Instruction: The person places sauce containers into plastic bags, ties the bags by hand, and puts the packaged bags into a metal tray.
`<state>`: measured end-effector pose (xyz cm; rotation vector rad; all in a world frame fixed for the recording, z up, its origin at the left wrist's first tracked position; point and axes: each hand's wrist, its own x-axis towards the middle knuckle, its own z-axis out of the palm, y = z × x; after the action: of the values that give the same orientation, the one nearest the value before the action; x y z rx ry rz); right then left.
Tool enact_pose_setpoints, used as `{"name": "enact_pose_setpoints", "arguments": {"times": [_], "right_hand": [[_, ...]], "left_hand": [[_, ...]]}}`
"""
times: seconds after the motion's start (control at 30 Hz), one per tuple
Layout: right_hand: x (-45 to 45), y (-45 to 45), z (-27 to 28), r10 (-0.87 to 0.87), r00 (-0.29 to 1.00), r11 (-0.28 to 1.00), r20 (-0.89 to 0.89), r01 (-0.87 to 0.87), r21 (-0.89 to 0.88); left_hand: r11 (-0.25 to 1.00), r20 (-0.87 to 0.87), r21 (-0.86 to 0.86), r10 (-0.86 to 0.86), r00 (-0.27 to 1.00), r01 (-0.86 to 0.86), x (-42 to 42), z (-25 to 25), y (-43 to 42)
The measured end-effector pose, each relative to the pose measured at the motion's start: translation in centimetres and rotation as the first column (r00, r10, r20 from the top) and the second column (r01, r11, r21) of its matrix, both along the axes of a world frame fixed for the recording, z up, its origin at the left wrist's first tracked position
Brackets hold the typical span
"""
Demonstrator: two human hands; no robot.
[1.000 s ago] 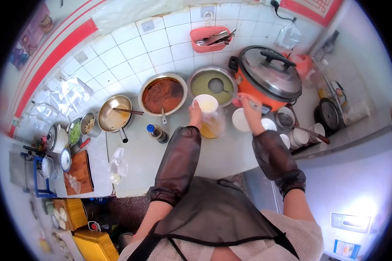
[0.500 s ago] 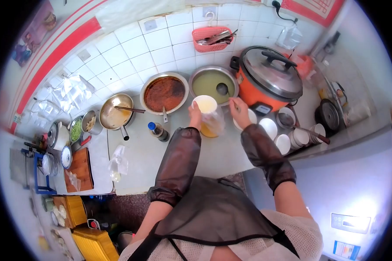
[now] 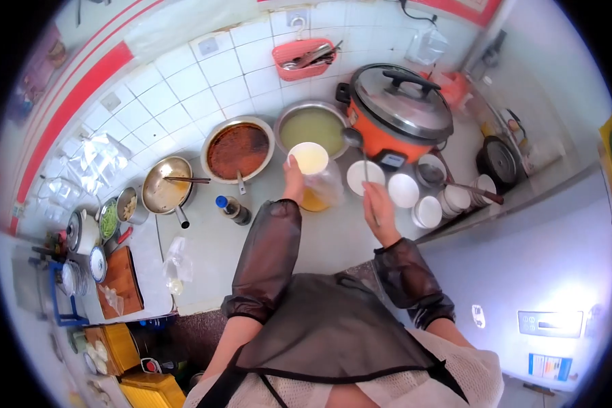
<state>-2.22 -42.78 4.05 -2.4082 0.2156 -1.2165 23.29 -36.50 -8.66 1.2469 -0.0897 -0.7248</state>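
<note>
My left hand [image 3: 293, 182] is closed around the side of a white cup [image 3: 310, 157] with pale yellow contents. A clear plastic bag [image 3: 330, 185] hangs against the cup, and something yellow shows low down by it. My right hand [image 3: 379, 207] grips the handle of a ladle [image 3: 351, 137], whose dark bowl is up by the rim of a metal basin of pale green liquid [image 3: 311, 129]. Beneath the ladle handle sits a white bowl [image 3: 365, 178]. A basin of red sauce [image 3: 238, 151] with a spoon handle in it stands left of the green one.
An orange cooker [image 3: 394, 112] with a glass lid stands at the back right. Several white bowls [image 3: 427, 212] and another ladle [image 3: 466, 190] are at the right. Leftward are a dark bottle [image 3: 232, 210], a pan with chopsticks [image 3: 166, 183] and a cutting board [image 3: 121, 282].
My right hand has drawn back toward me, and the ladle has come out of the green liquid to the basin's right rim. My left hand still holds the cup. The camera view has shifted somewhat.
</note>
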Motion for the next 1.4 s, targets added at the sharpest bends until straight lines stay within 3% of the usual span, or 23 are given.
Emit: {"name": "enact_pose_setpoints", "arguments": {"times": [0.07,0.13,0.2,0.27,0.3,0.37,0.4,0.47,0.57,0.7,0.77,0.8,0.83,0.87,0.9,0.93,1.03,1.13,1.23,1.27,1.3,1.33,1.4], "right_hand": [[-2.4,-0.9,-4.4,-0.182,0.978,0.983,-0.100,0.184,0.013],[-4.1,-1.5,-7.7,-0.228,0.958,0.973,-0.176,0.231,-0.003],[-4.5,-1.8,-9.6,-0.269,0.931,0.962,-0.247,0.271,-0.024],[-4.3,-2.0,-10.9,-0.230,0.938,0.944,-0.259,0.280,0.174],[-3.9,-2.0,-11.5,-0.230,0.937,0.943,-0.262,0.281,0.177],[-2.8,-2.3,-11.6,-0.298,0.954,0.635,0.030,0.175,0.752],[-2.7,-2.6,-11.0,-0.298,0.954,0.635,0.029,0.176,0.752],[-3.3,-3.3,-8.7,-0.331,0.942,0.501,0.057,0.125,0.857],[-4.3,-3.5,-5.1,-0.323,0.945,0.467,0.057,0.106,0.878],[-5.0,-2.1,-0.8,-0.296,0.952,0.497,0.075,0.086,0.864],[-5.5,-0.3,0.4,-0.177,0.984,0.655,0.037,0.089,0.751],[-5.9,0.2,1.2,-0.174,0.984,0.657,0.038,0.087,0.749],[-6.3,0.7,1.8,-0.075,0.996,0.859,-0.041,0.085,0.504],[-6.2,0.9,2.1,-0.001,0.990,0.977,-0.143,0.032,0.213],[-5.8,0.8,2.0,-0.002,0.985,0.999,-0.173,0.010,0.049],[-5.1,0.6,1.8,0.014,0.985,0.999,-0.173,-0.005,0.051],[-0.6,-1.9,0.1,-0.013,0.975,1.000,-0.222,0.016,0.010],[6.0,-5.2,-4.1,0.012,0.961,0.996,-0.276,0.013,0.087],[10.4,-6.4,-9.1,0.125,0.986,0.992,-0.108,-0.121,0.042],[13.2,-5.5,-11.9,0.142,0.987,0.853,0.079,-0.163,0.496],[14.1,-4.8,-12.8,0.036,0.978,0.521,0.208,-0.196,0.831],[14.2,-4.4,-13.6,0.071,0.977,0.508,0.200,-0.208,0.836],[13.1,-2.1,-13.7,0.140,0.983,0.437,-0.122,0.050,0.898]], "left_hand": [[0.999,-0.016,0.014,-0.032,0.999,0.032,-1.9,0.8,1.0],[0.989,0.010,-0.070,-0.132,0.991,0.133,-4.2,2.5,2.7],[0.986,-0.026,-0.035,-0.166,0.986,0.165,-5.8,3.5,3.6],[0.981,-0.064,0.000,-0.191,0.979,0.191,-7.1,3.4,3.7],[0.983,-0.055,0.034,-0.181,0.982,0.183,-7.8,3.0,3.6],[0.983,-0.048,0.070,-0.169,0.984,0.172,-8.4,2.2,3.2],[0.971,-0.058,0.128,-0.195,0.979,0.201,-8.5,1.8,2.9],[0.955,-0.071,0.182,-0.224,0.972,0.234,-8.8,0.8,1.8],[0.924,-0.032,0.291,-0.250,0.968,0.248,-9.3,-1.1,-0.2],[0.947,0.054,0.248,-0.224,0.973,0.204,-8.8,-7.9,-3.6],[0.960,0.131,0.213,-0.213,0.968,0.183,-8.6,-9.1,-4.4],[0.964,0.123,0.162,-0.234,0.965,0.213,-8.6,-8.3,-4.3],[0.966,0.122,0.136,-0.238,0.963,0.221,-8.5,-7.5,-4.1],[0.967,0.122,0.109,-0.243,0.962,0.230,-8.5,-6.3,-3.8],[0.978,0.028,0.052,-0.206,0.978,0.204,-9.1,-3.5,-2.9],[0.986,-0.069,-0.003,-0.168,0.983,0.168,-9.5,-1.0,-1.8],[0.977,-0.095,-0.039,-0.212,0.973,0.209,-9.1,3.1,2.1],[0.982,0.053,-0.043,-0.182,0.982,0.184,-8.5,3.8,6.6],[0.992,0.080,-0.041,-0.120,0.990,0.123,-8.2,1.7,11.7],[0.999,0.078,-0.027,-0.043,0.996,0.045,-8.3,1.6,14.8],[1.000,0.045,-0.029,0.006,0.999,-0.004,-9.1,1.9,16.7],[0.998,0.010,-0.030,0.053,0.999,-0.053,-9.8,2.2,18.4],[0.992,-0.039,-0.038,0.119,0.992,-0.121,-10.6,3.2,21.2]]}}
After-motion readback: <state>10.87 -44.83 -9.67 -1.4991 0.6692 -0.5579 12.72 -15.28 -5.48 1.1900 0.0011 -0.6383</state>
